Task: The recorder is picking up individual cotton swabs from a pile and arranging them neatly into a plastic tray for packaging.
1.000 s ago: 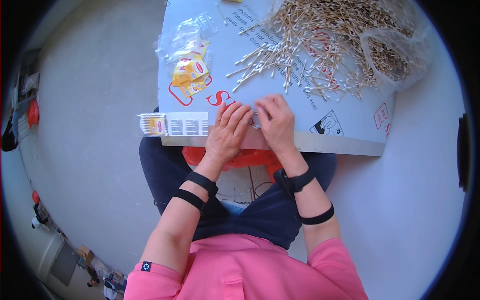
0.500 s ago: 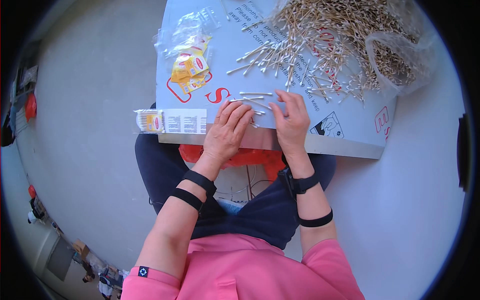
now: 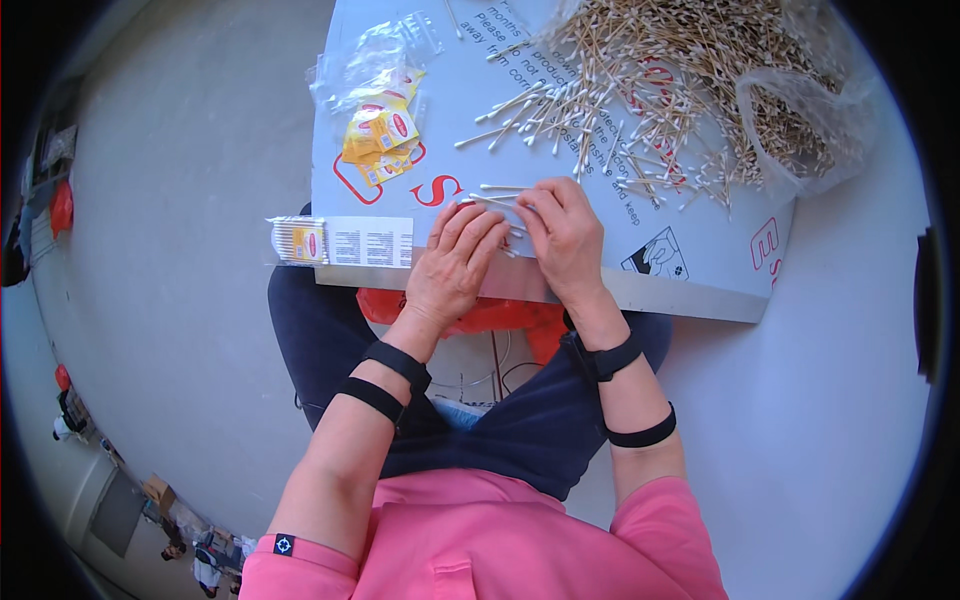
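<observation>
My left hand point(image 3: 457, 258) is palm down near the board's front edge, its fingers curled over cotton swabs. White swab tips point(image 3: 516, 232) stick out on its right side; the rest of them is hidden under the fingers. Right beside it, my right hand point(image 3: 567, 240) pinches the end of a cotton swab point(image 3: 492, 199), thumb against fingertips. Another cotton swab point(image 3: 500, 187) lies just beyond, its right end covered by the right fingers. Farther right is a large heap of cotton swabs point(image 3: 690, 70), with several strewn along its near side.
A clear plastic bag point(image 3: 800, 120) surrounds part of the heap. Yellow cards point(image 3: 383, 135) and clear pouches point(image 3: 385, 50) lie at the far left. Near the left edge sit a filled swab pack point(image 3: 298, 241) and a printed white strip point(image 3: 370, 242). A red bag point(image 3: 490, 314) shows below the board point(image 3: 680, 296).
My right hand has moved left, toward the left hand, and its thumb and fingers have closed on a cotton swab. The left hand has stayed almost still.
</observation>
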`<action>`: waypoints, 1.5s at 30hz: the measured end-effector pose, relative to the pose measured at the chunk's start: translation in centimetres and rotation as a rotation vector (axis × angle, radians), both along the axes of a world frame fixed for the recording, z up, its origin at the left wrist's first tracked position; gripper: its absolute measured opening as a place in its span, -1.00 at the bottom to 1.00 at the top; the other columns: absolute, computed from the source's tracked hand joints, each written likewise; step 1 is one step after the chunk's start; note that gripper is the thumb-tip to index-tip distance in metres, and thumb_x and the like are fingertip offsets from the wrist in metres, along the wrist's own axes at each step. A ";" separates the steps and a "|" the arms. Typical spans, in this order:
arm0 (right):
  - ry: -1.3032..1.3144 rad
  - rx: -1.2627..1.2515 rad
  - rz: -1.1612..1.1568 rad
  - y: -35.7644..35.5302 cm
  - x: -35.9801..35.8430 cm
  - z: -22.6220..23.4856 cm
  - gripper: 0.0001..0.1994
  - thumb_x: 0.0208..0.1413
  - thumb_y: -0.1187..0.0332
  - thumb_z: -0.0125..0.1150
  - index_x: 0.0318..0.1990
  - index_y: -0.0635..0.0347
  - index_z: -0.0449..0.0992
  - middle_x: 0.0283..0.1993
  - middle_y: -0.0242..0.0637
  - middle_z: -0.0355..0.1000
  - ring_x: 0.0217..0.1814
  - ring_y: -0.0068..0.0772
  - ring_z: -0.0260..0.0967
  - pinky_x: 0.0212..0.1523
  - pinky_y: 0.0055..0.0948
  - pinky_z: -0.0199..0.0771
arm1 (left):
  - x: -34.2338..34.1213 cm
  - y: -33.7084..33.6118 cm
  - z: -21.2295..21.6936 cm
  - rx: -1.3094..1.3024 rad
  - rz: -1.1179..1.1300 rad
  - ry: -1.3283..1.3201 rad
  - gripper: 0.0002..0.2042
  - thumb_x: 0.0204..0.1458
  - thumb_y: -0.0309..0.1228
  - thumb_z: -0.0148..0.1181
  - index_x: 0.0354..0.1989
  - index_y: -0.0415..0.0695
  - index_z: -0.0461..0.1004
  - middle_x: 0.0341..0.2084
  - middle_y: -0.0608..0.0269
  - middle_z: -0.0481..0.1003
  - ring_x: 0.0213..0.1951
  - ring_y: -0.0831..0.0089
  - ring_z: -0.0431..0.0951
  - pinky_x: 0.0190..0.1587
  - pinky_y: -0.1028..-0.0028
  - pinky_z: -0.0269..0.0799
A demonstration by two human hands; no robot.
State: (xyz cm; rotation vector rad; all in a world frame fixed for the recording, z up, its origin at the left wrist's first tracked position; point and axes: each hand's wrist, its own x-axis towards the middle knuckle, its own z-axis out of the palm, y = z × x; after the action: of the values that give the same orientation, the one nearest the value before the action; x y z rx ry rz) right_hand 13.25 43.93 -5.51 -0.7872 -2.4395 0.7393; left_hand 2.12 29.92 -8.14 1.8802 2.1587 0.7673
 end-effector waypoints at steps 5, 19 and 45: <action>-0.019 0.024 0.013 0.7 -0.7 -0.3 -0.87 -0.03 0.47 0.34 -0.33 0.13 0.50 -0.30 -0.31 0.37 -0.22 -0.23 0.42 -0.32 -0.29 0.46 | 0.1 -0.1 0.1 -0.010 0.007 0.038 -0.53 -0.02 -0.51 0.13 0.16 -0.08 0.38 0.15 0.27 0.38 0.26 0.27 0.31 0.42 0.14 0.07; -0.015 -0.257 -0.127 -0.2 1.6 0.3 -0.86 -0.01 0.49 0.35 -0.29 0.16 0.52 -0.28 -0.27 0.40 -0.25 -0.17 0.45 -0.30 -0.26 0.46 | 0.2 -0.2 -0.4 -0.002 0.005 0.057 -0.45 -0.03 -0.49 0.10 0.24 -0.07 0.35 0.24 0.30 0.32 0.34 0.29 0.22 0.47 0.14 -0.04; -0.109 -0.120 -0.468 0.2 3.9 -1.0 -0.90 0.08 0.49 0.27 -0.28 0.18 0.46 -0.29 -0.24 0.37 -0.32 -0.14 0.44 -0.34 -0.26 0.44 | -0.1 0.3 0.1 -0.079 -0.021 0.067 -0.45 0.05 -0.51 0.04 0.31 -0.13 0.30 0.34 0.28 0.26 0.39 0.23 0.18 0.47 0.14 0.00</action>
State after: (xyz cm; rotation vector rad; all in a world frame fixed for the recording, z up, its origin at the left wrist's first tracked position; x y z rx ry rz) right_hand 17.11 44.14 -6.54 -1.4138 -2.1844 0.6736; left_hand 2.05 30.18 -8.07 1.9122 2.1710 0.6136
